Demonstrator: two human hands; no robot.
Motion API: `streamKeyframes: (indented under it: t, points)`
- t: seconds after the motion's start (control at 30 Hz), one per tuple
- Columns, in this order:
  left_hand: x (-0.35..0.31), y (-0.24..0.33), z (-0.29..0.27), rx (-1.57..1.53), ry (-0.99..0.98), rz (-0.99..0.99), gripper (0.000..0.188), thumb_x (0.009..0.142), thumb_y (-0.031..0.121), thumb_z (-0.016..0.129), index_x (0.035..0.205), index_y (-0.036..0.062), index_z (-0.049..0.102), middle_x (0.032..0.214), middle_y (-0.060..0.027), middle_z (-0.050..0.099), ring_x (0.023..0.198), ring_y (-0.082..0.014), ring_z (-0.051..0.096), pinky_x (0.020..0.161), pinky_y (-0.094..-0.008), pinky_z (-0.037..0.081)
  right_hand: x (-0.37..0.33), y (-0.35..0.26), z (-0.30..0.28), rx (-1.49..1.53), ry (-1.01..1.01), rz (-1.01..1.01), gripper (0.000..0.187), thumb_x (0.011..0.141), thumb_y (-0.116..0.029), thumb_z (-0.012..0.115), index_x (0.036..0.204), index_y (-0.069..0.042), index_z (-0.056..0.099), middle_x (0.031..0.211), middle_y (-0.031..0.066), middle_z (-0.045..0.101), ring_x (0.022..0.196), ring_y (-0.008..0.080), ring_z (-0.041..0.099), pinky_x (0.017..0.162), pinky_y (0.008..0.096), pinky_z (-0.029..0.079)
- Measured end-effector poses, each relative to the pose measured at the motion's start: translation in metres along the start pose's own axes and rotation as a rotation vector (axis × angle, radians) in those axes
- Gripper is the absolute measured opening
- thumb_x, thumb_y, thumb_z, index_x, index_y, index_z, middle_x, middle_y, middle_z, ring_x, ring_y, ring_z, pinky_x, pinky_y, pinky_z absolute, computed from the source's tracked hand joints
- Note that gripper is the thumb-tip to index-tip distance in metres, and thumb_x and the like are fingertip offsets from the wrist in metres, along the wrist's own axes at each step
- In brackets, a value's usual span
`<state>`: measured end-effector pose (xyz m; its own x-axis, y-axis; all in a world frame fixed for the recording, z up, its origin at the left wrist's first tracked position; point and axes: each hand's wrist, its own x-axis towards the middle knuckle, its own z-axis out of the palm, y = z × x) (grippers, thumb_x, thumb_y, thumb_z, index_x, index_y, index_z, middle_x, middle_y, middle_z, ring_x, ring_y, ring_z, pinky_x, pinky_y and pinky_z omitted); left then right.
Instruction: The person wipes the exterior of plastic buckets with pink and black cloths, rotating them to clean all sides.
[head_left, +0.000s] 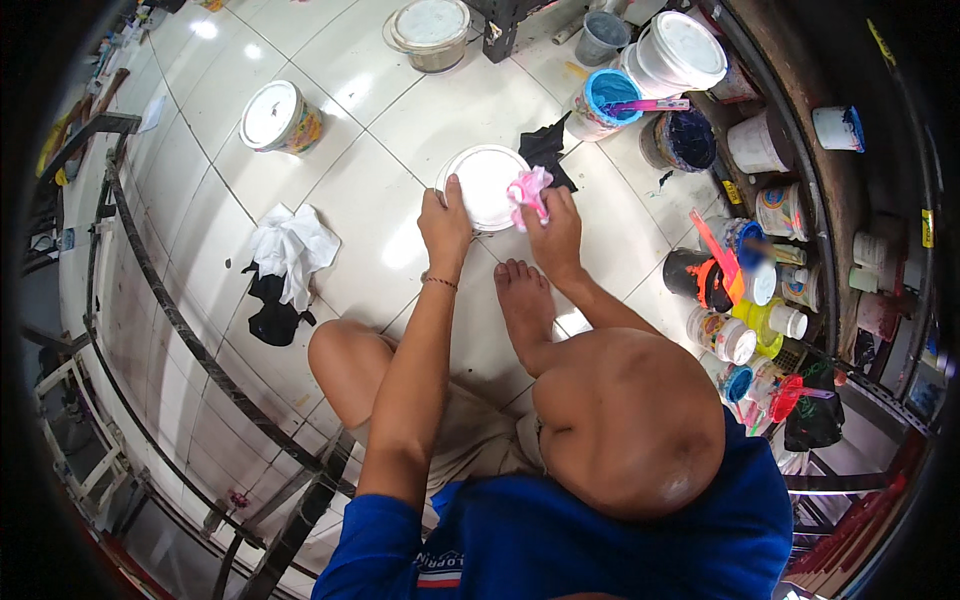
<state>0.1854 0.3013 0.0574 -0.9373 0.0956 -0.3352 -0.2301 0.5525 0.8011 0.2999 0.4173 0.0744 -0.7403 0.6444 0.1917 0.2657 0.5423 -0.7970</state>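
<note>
A round tub with a white lid (484,185) is on the tiled floor in front of me. My left hand (446,218) grips the tub's left side, its thumb lying on the lid's edge. Bunched in the fingers of my right hand (557,232) is a pink and white rag (528,193), which lies against the lid's right rim. Just behind the rag, a crumpled black cloth (545,150) rests on the floor. My bare foot (524,300) is planted close below the tub.
White cloth (293,250) and black cloth (272,308) lie at the left. Two lidded tubs, one left (275,116) and one farther back (430,35), stand on the tiles. An open blue paint tub (608,95) and several paint containers line the right-hand rack. A black metal frame (190,320) curves along the left.
</note>
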Motion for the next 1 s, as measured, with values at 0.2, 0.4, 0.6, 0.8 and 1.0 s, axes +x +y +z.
streamKeyframes:
  t: [0.2, 0.4, 0.6, 0.8, 1.0]
  points:
    - [-0.001, -0.006, -0.008, -0.253, -0.235, -0.091, 0.048, 0.098, 0.042, 0.056, 0.086, -0.0039, 0.052, 0.073, -0.0163, 0.059, 0.064, -0.026, 0.056, 0.066, -0.0401, 0.049, -0.037, -0.006, 0.0, 0.14, -0.344, -0.089, 0.016, 0.086, -0.012, 0.068, 0.097, -0.002, 0.061, 0.099, 0.0145, 0.06, 0.086, 0.0293, 0.06, 0.074, 0.0391, 0.048]
    - [0.034, -0.073, -0.065, 0.221, -0.545, 0.448, 0.074, 0.081, 0.029, 0.079, 0.14, 0.0014, 0.044, 0.123, -0.0163, 0.056, 0.114, -0.0297, 0.055, 0.096, -0.041, 0.047, 0.03, 0.038, -0.025, 0.664, -0.082, 0.51, 0.023, 0.097, -0.017, 0.061, 0.114, -0.003, 0.063, 0.109, 0.0049, 0.067, 0.1, 0.0107, 0.062, 0.085, 0.0278, 0.049]
    - [0.044, -0.034, -0.008, 0.283, -0.418, 0.896, 0.099, 0.061, 0.036, 0.09, 0.141, 0.0018, 0.044, 0.143, -0.0203, 0.047, 0.132, -0.0397, 0.042, 0.114, -0.0496, 0.03, 0.057, 0.044, -0.011, 1.085, -0.196, 0.786, 0.03, 0.103, -0.016, 0.05, 0.128, -0.002, 0.056, 0.115, 0.0047, 0.066, 0.1, 0.0094, 0.063, 0.087, 0.0232, 0.052]
    - [0.021, -0.009, -0.014, -0.09, -0.614, 0.611, 0.091, 0.066, 0.033, 0.09, 0.138, 0.0001, 0.046, 0.138, -0.0172, 0.053, 0.128, -0.0309, 0.05, 0.115, -0.0429, 0.032, 0.088, 0.024, -0.044, 0.896, -0.423, 0.779, 0.031, 0.103, -0.018, 0.049, 0.127, 0.0, 0.058, 0.108, 0.004, 0.068, 0.092, 0.0087, 0.065, 0.08, 0.0231, 0.054]
    - [-0.005, 0.01, -0.027, -0.837, -0.832, 0.034, 0.1, 0.068, 0.031, 0.09, 0.146, 0.0028, 0.034, 0.138, -0.012, 0.052, 0.128, -0.0228, 0.049, 0.108, -0.038, 0.041, 0.119, -0.033, -0.075, 0.85, -0.457, 0.601, 0.03, 0.1, -0.021, 0.058, 0.119, 0.002, 0.062, 0.102, 0.0045, 0.069, 0.088, 0.0091, 0.065, 0.079, 0.0252, 0.053]
